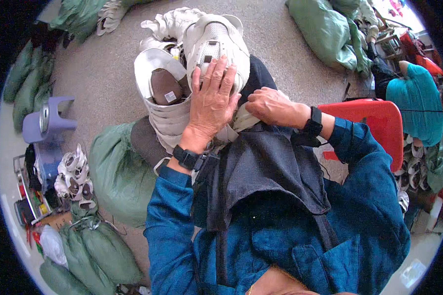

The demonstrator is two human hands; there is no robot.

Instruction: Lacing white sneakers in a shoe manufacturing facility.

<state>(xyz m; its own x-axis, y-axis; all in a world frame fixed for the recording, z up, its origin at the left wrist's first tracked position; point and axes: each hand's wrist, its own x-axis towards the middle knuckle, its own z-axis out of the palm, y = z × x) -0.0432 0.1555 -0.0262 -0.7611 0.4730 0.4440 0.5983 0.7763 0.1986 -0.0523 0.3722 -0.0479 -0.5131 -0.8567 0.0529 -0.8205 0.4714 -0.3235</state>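
Note:
A stack of white shoe uppers (168, 118) rests on my lap, the nearest one showing a brown inner sole (163, 86). A white sneaker (216, 42) lies on top at the far side. My left hand (211, 101) lies flat on the sneaker and the stack, fingers spread and pressing down. My right hand (270, 105) is just to its right, fingers curled under against the edge of the stack, over a dark apron (266, 167). Whether the right hand grips anything is hidden. Both wrists carry black bands.
Green sacks (118, 172) lie to my left and below, and more green sacks (325, 32) at the far right. A purple stool (47, 123) and a pile of white shoes (74, 172) stand left. A red plastic chair (379, 123) is right, beside a person in teal (418, 98).

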